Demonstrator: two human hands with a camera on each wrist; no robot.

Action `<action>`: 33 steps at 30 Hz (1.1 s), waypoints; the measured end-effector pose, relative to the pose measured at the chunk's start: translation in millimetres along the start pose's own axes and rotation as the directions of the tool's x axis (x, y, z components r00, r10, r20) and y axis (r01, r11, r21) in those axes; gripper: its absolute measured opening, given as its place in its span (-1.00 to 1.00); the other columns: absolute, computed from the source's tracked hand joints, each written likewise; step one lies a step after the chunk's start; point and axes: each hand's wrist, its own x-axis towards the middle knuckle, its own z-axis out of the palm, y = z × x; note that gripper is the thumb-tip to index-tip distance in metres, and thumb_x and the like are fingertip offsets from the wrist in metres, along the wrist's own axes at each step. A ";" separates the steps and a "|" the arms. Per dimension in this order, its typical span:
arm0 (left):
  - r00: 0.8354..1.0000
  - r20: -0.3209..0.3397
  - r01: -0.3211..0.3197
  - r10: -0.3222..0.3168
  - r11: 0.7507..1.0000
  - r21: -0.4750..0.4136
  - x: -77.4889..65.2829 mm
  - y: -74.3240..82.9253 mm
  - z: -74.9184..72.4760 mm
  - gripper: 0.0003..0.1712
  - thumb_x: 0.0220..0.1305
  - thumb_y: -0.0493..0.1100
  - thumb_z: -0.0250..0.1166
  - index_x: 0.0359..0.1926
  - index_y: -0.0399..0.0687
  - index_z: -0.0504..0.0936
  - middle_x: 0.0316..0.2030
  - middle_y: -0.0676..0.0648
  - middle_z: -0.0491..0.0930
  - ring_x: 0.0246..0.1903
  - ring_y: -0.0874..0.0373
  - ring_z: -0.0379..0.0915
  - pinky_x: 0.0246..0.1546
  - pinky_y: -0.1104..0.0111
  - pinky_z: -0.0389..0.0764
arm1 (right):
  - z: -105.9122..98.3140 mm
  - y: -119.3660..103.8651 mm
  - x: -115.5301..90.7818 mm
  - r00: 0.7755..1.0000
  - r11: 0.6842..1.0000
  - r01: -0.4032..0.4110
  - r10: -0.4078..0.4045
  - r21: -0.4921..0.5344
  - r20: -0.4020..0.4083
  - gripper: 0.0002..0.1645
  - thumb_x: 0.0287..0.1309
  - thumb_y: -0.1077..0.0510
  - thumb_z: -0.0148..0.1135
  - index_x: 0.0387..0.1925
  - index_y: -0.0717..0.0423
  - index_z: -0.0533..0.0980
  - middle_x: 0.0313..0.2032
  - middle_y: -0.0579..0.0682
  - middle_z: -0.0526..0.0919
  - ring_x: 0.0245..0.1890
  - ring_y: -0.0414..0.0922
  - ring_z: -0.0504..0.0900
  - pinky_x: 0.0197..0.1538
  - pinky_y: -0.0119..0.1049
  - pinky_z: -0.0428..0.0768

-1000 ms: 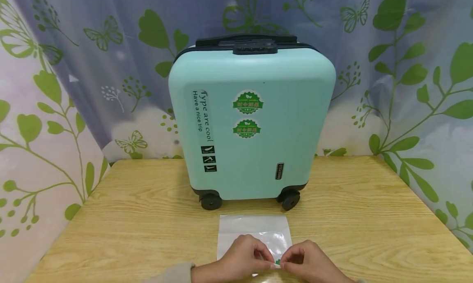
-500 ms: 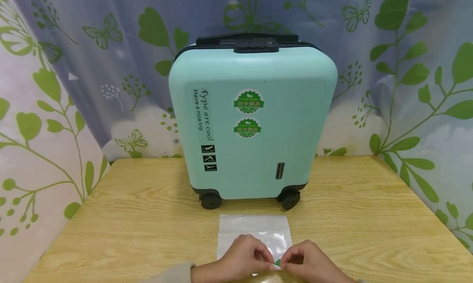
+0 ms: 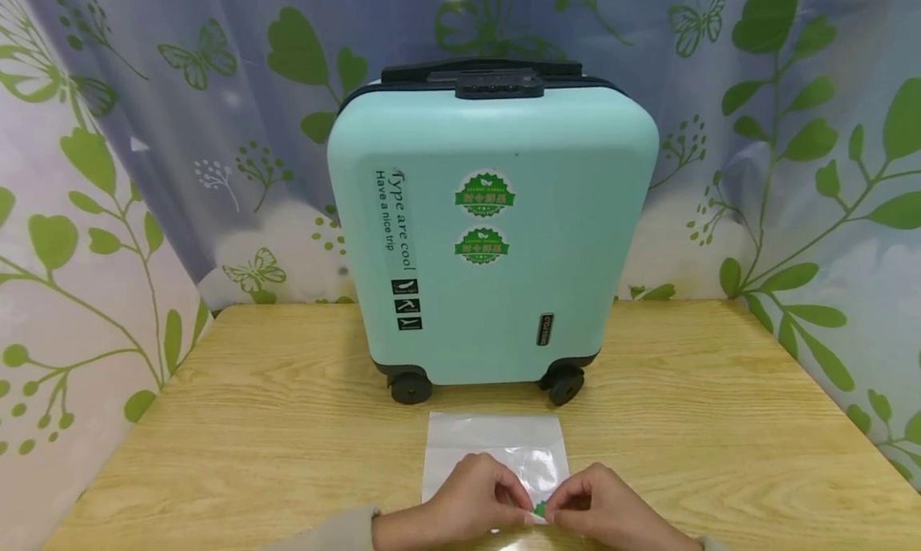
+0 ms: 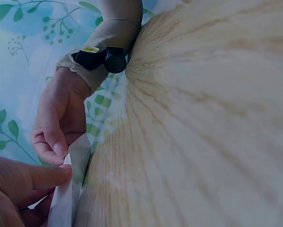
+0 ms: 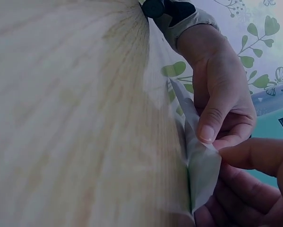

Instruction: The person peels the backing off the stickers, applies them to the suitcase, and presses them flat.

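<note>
Two round green-and-white stickers with scalloped edges (image 3: 485, 193) already sit one above the other on the front of the mint-green hard-shell suitcase (image 3: 475, 327), which stands upright on its black wheels (image 3: 411, 389) on the pale wood-grain table (image 3: 252, 407); that much of the work looks done. Between the suitcase and you lies the glossy white backing sheet (image 3: 489, 431), its near edge raised off the tabletop, as both wrist views show. Your left hand (image 3: 471, 491) pinches that edge between thumb and fingers, and your right hand (image 3: 608, 507) pinches it right beside, the two sets of fingertips almost meeting. A small patch of green sticker (image 3: 540, 508) shows between them at the sheet, the rest hidden by your fingers and the angle. You seem to be partway through loosening it: nothing is plainly free of the sheet, so what is left, at the least, is to get this one off. How many more stickers the sheet carries, you cannot tell from these views.
</note>
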 end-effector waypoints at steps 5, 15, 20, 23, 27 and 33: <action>1.000 0.001 0.000 0.000 1.000 0.001 -0.5 0.2 0.1 -0.91 -0.09 -0.22 0.51 -0.58 0.00 0.74 -0.68 0.24 0.57 -0.63 0.48 0.36 -0.55 0.59 0.41 | -1.3 1.2 0.5 1.000 1.000 -0.006 0.005 0.027 0.029 -0.84 0.09 0.28 0.26 -0.42 0.36 0.64 -0.45 0.02 0.71 -0.44 -0.39 0.52 -0.33 -0.51 0.50; 1.000 0.006 -0.017 0.017 1.000 0.000 -0.9 -1.2 0.4 -0.92 -0.09 -0.22 0.51 -0.57 -0.01 0.74 -0.67 0.23 0.59 -0.63 0.49 0.38 -0.55 0.59 0.43 | -3.8 4.4 0.6 0.998 1.000 -0.010 0.008 0.028 0.060 -0.85 0.14 0.30 0.23 -0.37 0.35 0.65 -0.41 0.07 0.71 -0.43 -0.37 0.52 -0.34 -0.49 0.51; 1.000 0.007 -0.007 0.007 1.000 0.007 -0.6 -0.3 0.2 -0.91 -0.09 -0.23 0.51 -0.58 -0.01 0.74 -0.68 0.23 0.58 -0.64 0.49 0.37 -0.55 0.59 0.42 | -4.2 4.7 1.7 0.998 1.000 -0.013 0.013 0.007 0.061 -0.87 0.12 0.29 0.25 -0.38 0.32 0.65 -0.42 0.01 0.71 -0.42 -0.37 0.51 -0.32 -0.50 0.50; 1.000 0.009 -0.003 0.003 1.000 0.003 -0.6 -0.6 0.9 -0.91 -0.09 -0.25 0.51 -0.58 -0.01 0.74 -0.68 0.23 0.58 -0.64 0.49 0.37 -0.55 0.59 0.42 | -4.3 3.9 1.9 0.998 1.000 -0.001 0.002 -0.012 0.067 -0.87 0.12 0.27 0.26 -0.39 0.30 0.66 -0.41 -0.02 0.71 -0.38 -0.37 0.54 -0.28 -0.49 0.52; 1.000 0.010 -0.001 0.001 1.000 -0.007 -0.7 -1.5 1.5 -0.91 -0.09 -0.24 0.51 -0.58 -0.02 0.74 -0.68 0.22 0.58 -0.64 0.48 0.37 -0.55 0.59 0.42 | -4.6 2.6 1.1 0.997 0.998 0.029 -0.025 -0.051 0.079 -0.86 0.14 0.25 0.25 -0.40 0.27 0.65 -0.43 -0.08 0.71 -0.41 -0.40 0.52 -0.31 -0.49 0.51; 1.000 0.002 0.006 -0.006 0.999 -0.033 -0.7 -1.9 0.9 -0.89 -0.11 -0.25 0.51 -0.60 -0.01 0.71 -0.70 0.22 0.55 -0.66 0.47 0.36 -0.57 0.59 0.41 | -3.8 0.0 1.8 0.997 0.994 0.027 -0.019 -0.105 0.075 -0.86 0.18 0.23 0.21 -0.42 0.23 0.62 -0.47 -0.20 0.63 -0.45 -0.42 0.45 -0.36 -0.50 0.46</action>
